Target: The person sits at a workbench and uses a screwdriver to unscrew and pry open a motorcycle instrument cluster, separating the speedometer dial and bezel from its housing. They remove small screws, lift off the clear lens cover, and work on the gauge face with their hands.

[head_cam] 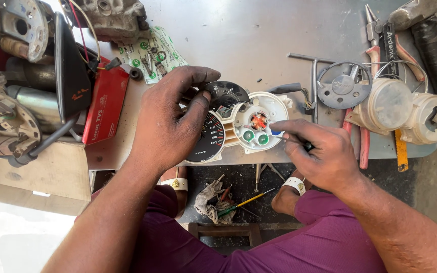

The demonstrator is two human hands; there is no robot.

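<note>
Head view: instrument cluster (pixel 238 126) under left hand (pixel 170 121), right hand (pixel 319 151) beside it

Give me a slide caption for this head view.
Left hand steadies a speedometer cluster while right hand holds a thin tool to it.

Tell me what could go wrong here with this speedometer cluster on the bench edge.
The instrument cluster sits at the table's front edge, steadied only by the left hand; it could tip off. The thin tool in the right hand may slip inside the white housing and scratch the coloured indicator lenses. Small screws lying loose could roll away.
</note>
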